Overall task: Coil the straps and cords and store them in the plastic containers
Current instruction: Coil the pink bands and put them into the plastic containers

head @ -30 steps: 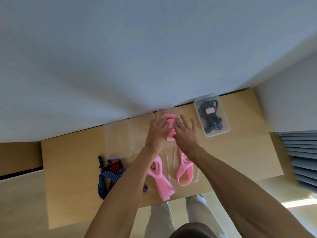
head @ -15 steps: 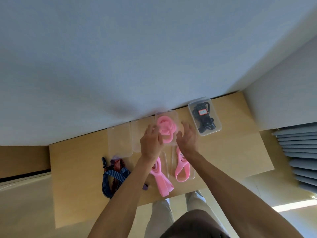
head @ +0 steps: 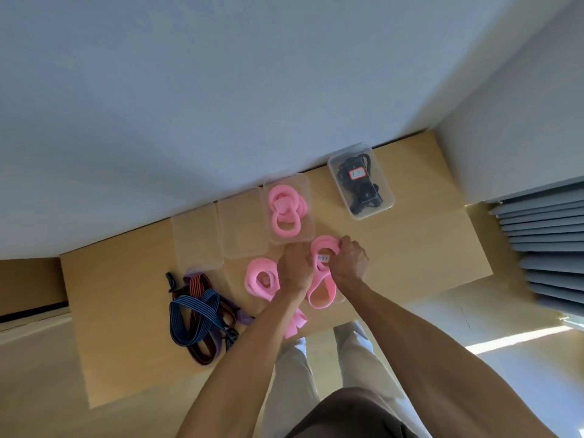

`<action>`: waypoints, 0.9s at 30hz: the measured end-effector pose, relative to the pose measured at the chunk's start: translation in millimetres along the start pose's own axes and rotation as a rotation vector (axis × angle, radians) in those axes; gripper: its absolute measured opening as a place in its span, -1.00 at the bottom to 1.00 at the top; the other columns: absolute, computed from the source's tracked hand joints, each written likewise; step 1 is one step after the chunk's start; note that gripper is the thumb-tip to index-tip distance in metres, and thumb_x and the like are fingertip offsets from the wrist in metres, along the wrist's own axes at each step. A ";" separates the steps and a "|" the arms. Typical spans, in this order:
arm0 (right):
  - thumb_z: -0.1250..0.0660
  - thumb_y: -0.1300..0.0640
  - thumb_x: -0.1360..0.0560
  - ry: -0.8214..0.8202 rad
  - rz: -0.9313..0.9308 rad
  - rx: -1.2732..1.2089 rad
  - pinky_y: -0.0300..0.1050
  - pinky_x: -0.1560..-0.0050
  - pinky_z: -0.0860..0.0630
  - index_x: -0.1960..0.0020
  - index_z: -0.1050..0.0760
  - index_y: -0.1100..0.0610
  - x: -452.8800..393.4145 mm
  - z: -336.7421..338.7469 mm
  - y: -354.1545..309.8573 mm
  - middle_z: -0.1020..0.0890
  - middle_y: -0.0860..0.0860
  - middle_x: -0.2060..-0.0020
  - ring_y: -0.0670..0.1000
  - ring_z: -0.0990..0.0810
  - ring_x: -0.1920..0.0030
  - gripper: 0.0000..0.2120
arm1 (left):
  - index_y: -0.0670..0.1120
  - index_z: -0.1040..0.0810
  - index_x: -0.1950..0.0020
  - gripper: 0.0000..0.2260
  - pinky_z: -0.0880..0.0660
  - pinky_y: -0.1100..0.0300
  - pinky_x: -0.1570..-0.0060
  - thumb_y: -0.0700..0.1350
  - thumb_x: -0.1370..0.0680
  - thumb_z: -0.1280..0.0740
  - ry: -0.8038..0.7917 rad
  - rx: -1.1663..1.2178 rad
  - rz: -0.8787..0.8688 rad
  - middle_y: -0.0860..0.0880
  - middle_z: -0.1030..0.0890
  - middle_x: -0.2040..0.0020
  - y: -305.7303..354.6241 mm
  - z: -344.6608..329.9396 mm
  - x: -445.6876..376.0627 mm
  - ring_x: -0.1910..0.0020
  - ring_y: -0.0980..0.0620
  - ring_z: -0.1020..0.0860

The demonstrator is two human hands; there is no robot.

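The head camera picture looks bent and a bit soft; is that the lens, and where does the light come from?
Head view: wide-angle lens bows the table edges and the wall line; hands, left and right, look slightly soft; a bright sunlit patch lies on the floor at right, so light comes from that side.

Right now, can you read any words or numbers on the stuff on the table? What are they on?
White tag on the pink strap between the hands: dark print, too small to read.
Red-edged white label on the black item in the lidded container: marks too blurred to read.
Nothing else shows writing.
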State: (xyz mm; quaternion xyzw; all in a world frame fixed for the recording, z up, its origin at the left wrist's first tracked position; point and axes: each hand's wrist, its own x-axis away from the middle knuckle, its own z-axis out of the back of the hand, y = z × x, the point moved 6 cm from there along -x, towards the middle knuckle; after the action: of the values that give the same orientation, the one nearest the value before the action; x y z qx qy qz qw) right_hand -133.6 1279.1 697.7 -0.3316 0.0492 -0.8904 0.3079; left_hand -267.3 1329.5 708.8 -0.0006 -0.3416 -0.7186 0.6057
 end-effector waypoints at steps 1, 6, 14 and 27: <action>-0.35 0.22 -0.47 0.008 -0.007 -0.009 0.03 -0.03 -0.47 -0.18 -0.47 0.22 -0.6 -1.7 1.6 -0.60 0.18 -0.06 0.23 -0.59 -0.04 -0.71 | -0.19 -0.57 -0.03 -0.79 -0.46 -0.01 0.11 -0.07 -0.65 -0.24 0.007 0.019 0.032 -0.17 -0.61 -0.02 -1.2 -1.6 -1.2 -0.02 -0.18 -0.56; -0.43 0.23 -0.37 0.032 -0.094 -0.199 -0.03 0.16 -0.40 -0.06 -0.51 0.22 -0.6 3.1 1.1 -0.56 0.16 -0.01 0.21 -0.56 0.06 -0.73 | -0.17 -0.57 -0.08 -0.81 -0.35 0.11 0.11 -0.09 -0.58 -0.26 0.011 0.005 0.030 -0.15 -0.58 -0.08 7.4 -6.6 -0.5 -0.10 -0.14 -0.51; -0.45 0.22 -0.25 -0.017 -0.092 -0.511 -0.21 0.43 -0.32 0.15 -0.45 0.07 6.8 12.4 -8.6 -0.54 -0.08 0.33 -0.09 -0.48 0.36 -0.76 | -0.15 -0.55 0.11 -0.91 -0.49 0.00 0.16 -0.16 -0.55 -0.31 0.036 0.137 0.102 -0.08 -0.59 0.11 5.0 -5.7 2.1 0.12 -0.08 -0.55; -0.54 0.08 -0.39 -0.497 0.143 -0.664 -0.21 0.27 -0.50 -0.07 -0.57 0.18 68.0 84.1 -61.9 -0.69 0.11 0.10 -0.02 -0.63 0.20 -0.67 | -0.20 -0.63 0.00 -0.70 -0.66 0.08 0.19 0.03 -0.65 -0.29 -0.090 1.118 0.560 -0.19 -0.72 0.17 29.5 68.4 54.2 0.22 -0.09 -0.72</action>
State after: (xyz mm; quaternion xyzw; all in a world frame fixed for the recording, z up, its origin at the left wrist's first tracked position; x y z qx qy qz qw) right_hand -153.4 1299.3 819.1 -0.6134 0.2804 -0.6955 0.2477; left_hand -284.4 1315.1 798.2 0.1968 -0.6779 -0.2443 0.6649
